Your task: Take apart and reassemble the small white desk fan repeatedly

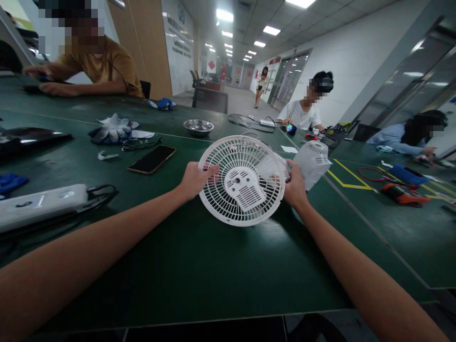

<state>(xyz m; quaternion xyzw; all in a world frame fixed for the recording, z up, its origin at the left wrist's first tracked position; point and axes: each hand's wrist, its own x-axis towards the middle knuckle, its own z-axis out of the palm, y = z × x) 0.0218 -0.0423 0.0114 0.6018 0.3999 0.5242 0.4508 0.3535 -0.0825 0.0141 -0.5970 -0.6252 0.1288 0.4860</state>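
Fan grille [245, 190], white, tilted above green tabletop [213, 266]. Left hand's [194, 181] grip clamped on its rim, thumb over the slats. Right hand [295, 185] at the opposite side (grip partly hidden, closure unclear). Phone [152, 159] lies left.

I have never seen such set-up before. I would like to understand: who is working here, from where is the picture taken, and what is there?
No machine works here: these are a person's bare hands, seen from a camera on their head. The left hand grips a white round grille; the right hand is at its other edge, fingers partly hidden, beside a pale plastic housing. On the green table lie a phone, gloves and a metal bowl.
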